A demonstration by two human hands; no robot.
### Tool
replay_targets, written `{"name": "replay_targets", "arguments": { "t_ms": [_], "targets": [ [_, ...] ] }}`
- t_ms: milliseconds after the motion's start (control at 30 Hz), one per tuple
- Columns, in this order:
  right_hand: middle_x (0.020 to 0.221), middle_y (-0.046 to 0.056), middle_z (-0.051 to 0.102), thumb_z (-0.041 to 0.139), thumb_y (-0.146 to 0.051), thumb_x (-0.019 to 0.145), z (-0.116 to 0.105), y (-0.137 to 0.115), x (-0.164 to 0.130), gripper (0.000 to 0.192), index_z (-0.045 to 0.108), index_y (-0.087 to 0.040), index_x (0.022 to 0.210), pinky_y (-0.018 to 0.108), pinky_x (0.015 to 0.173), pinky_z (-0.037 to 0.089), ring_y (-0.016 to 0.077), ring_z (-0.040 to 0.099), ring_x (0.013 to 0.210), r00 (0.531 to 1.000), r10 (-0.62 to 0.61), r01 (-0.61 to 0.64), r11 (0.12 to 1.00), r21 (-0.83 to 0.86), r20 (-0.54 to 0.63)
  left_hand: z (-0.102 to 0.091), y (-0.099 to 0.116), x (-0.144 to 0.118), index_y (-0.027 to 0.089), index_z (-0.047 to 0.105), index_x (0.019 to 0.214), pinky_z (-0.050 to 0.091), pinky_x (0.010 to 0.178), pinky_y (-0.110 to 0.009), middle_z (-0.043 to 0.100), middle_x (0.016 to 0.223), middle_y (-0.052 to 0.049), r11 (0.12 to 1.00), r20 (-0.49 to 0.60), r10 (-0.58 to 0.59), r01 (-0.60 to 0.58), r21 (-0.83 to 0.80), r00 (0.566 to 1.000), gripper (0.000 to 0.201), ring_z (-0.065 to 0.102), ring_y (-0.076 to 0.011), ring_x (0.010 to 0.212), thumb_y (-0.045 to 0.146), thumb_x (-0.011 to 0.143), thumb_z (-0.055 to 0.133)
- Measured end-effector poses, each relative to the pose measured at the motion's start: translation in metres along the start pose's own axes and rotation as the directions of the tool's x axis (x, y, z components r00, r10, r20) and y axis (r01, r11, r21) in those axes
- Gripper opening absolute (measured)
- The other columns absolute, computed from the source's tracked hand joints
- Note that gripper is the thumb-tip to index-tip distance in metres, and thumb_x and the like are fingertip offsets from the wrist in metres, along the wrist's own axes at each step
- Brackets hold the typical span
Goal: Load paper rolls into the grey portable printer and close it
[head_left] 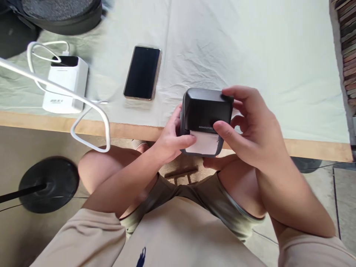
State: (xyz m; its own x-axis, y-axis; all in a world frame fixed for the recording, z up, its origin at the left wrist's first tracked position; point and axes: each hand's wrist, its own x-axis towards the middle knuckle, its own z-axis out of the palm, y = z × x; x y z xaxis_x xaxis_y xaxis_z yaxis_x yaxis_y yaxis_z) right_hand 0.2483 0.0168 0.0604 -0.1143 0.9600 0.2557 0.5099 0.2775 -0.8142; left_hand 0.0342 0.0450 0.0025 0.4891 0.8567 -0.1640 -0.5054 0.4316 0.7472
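A small black label printer (204, 111) with "NIIMBOT" lettering is held up at the table's front edge, over my lap. White label paper (202, 142) shows at its near end, below the black cover. My left hand (174, 139) grips the printer's left side, its thumb lying at the paper's upper left corner. On the other side my right hand (247, 126) holds the printer, with the thumb on the front of the cover and a fingertip at the top right corner. Some fingers of both hands are hidden behind the printer.
A dark-screened phone (142, 73) lies on the cloth-covered table (250, 44). To its left is a white power bank (65, 85) with a white cable (104, 122) looping over the table edge. A black round case (59, 16) sits at the back left. Below stands a black round base (48, 185).
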Motion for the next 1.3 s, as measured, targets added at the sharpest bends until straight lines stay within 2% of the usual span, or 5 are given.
{"name": "replay_targets", "arguments": {
  "t_ms": [267, 467, 767, 1033, 1300],
  "targets": [
    [0.134, 0.006, 0.073, 0.081, -0.061, 0.101, 0.015, 0.007, -0.005, 0.07, 0.052, -0.043, 0.162, 0.028, 0.055, 0.064, 0.0163, 0.075, 0.077, 0.985, 0.128, -0.153, 0.956, 0.249, 0.116, 0.009, 0.002, 0.001, 0.028, 0.074, 0.136, 0.066, 0.069, -0.036, 0.088, 0.118, -0.006, 0.998, -0.03, -0.035, 0.034, -0.051, 0.999, 0.065, 0.086, -0.0288, 0.094, 0.054, 0.083, 0.101],
    [0.127, 0.004, 0.076, 0.071, -0.061, 0.109, 0.004, 0.012, -0.001, 0.062, 0.052, -0.043, 0.166, 0.029, 0.061, 0.066, 0.02, 0.08, 0.09, 0.984, 0.129, -0.143, 0.983, 0.119, 0.12, 0.018, 0.004, 0.006, 0.021, 0.082, 0.106, 0.07, 0.114, -0.045, 0.09, 0.118, -0.01, 0.981, -0.11, -0.08, 0.059, -0.187, 0.991, 0.038, 0.079, -0.0375, 0.141, 0.059, 0.099, 0.085],
    [0.163, 0.013, 0.066, 0.083, -0.041, 0.099, -0.011, 0.004, -0.002, 0.067, 0.062, -0.038, 0.163, 0.046, 0.081, 0.074, 0.0395, 0.071, 0.145, 0.968, -0.246, 0.253, 0.944, -0.213, 0.056, 0.024, 0.007, 0.009, 0.019, 0.084, 0.113, 0.069, 0.117, -0.045, 0.091, 0.12, -0.007, 0.973, -0.188, -0.12, 0.078, -0.219, 0.975, 0.033, 0.08, -0.0368, 0.141, 0.051, 0.106, 0.084],
    [0.066, -0.009, 0.055, 0.077, -0.027, 0.105, 0.015, -0.009, 0.009, 0.011, 0.067, -0.032, 0.103, 0.034, 0.051, 0.041, 0.0139, 0.059, 0.052, 0.775, -0.34, 0.318, 0.938, -0.136, -0.533, 0.022, 0.008, 0.011, 0.021, 0.083, 0.115, 0.068, 0.112, -0.041, 0.089, 0.104, -0.003, 0.982, -0.246, -0.161, 0.13, -0.137, 0.956, 0.046, 0.086, -0.0292, 0.121, 0.065, 0.104, 0.082],
    [0.101, -0.001, 0.088, 0.072, -0.021, 0.101, -0.004, -0.015, 0.009, 0.012, 0.077, -0.03, 0.107, 0.033, 0.057, 0.048, 0.0171, 0.077, 0.073, 0.948, -0.27, 0.189, 0.903, -0.385, -0.167, 0.025, 0.011, 0.006, 0.019, 0.082, 0.122, 0.062, 0.124, -0.048, 0.089, 0.123, -0.008, 0.971, -0.12, -0.145, 0.118, -0.207, 0.982, 0.04, 0.077, -0.0387, 0.145, 0.055, 0.105, 0.081]
  ]
}}
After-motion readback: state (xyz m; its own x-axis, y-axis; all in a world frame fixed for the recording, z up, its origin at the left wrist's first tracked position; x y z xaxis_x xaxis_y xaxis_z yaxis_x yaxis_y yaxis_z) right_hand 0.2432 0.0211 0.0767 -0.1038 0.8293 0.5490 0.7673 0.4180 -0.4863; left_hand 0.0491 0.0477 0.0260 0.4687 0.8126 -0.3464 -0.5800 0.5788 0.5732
